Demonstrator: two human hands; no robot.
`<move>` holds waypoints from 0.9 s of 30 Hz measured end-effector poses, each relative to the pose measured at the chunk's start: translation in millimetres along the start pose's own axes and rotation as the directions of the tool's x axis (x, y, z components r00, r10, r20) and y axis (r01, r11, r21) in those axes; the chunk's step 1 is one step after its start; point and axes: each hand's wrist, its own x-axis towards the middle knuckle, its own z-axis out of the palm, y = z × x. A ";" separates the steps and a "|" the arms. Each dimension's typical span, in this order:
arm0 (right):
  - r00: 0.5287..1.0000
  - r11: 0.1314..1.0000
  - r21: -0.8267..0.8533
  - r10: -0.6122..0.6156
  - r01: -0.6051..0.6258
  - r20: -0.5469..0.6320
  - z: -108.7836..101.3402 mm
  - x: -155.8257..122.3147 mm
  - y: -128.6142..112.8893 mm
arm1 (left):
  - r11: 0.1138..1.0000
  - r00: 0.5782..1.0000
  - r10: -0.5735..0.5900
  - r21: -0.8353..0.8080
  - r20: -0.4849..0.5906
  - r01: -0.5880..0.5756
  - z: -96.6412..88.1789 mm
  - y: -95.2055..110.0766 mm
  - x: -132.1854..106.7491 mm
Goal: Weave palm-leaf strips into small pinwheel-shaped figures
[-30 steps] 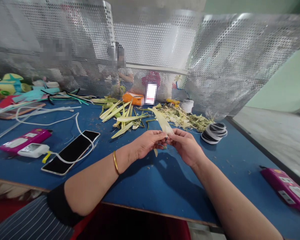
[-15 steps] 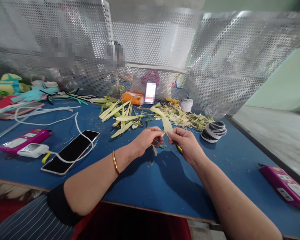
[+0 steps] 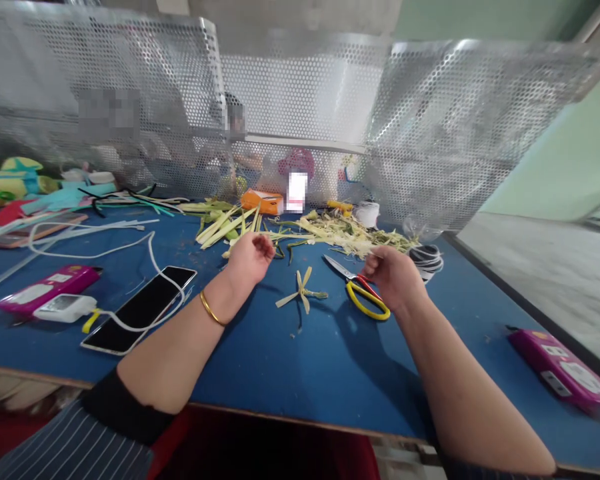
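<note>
My left hand (image 3: 253, 257) is over the left side of the table, by a pile of pale green leaf strips (image 3: 219, 227) that look like corn husk. Its fingers are curled, and what they hold, if anything, is hidden. My right hand (image 3: 394, 275) hovers at the edge of a heap of shredded husk (image 3: 340, 232), its fingers bent together; I cannot make out what is in them. Between the hands a small star-shaped piece of knotted husk strips (image 3: 303, 292) lies on the table. Scissors (image 3: 351, 276) with red and yellow handles lie beside my right hand.
On the left are a phone (image 3: 140, 310), a white cable (image 3: 153, 250) and a magenta device (image 3: 50, 287). Another magenta device (image 3: 563, 367) lies right. A roll of cord (image 3: 426, 261) and an orange packet (image 3: 263, 201) stand farther back. Behind a perforated screen (image 3: 300, 87) sits a person.
My hands have parted, left hand to the left and right hand to the right. The wide pale husk piece they held between them no longer shows there. The knotted star and scissors are now uncovered.
</note>
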 end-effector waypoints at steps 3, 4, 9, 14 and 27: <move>0.996 0.999 0.032 -0.028 0.030 -0.083 -12.9 12.0 -3.1 | 0.993 0.987 0.115 -0.012 -0.113 -0.117 -4.5 9.0 9.5; 0.994 0.999 0.039 -0.032 0.037 -0.104 -16.0 14.9 -3.3 | 0.985 0.973 0.174 0.015 -0.153 -0.174 -4.4 9.8 10.1; 0.990 0.997 0.072 -0.025 0.035 -0.137 -18.4 19.6 -0.3 | 0.774 0.860 0.507 0.413 0.052 -0.481 15.8 -3.9 -0.2; 0.986 0.992 0.115 -0.029 0.048 -0.163 -12.9 16.6 0.3 | 0.305 0.641 0.525 0.579 0.560 -0.756 58.4 -26.1 13.3; 0.977 0.994 0.052 -0.085 0.096 -0.195 -10.7 18.5 6.9 | -0.045 0.611 0.261 0.642 0.747 -0.766 96.6 -28.8 47.3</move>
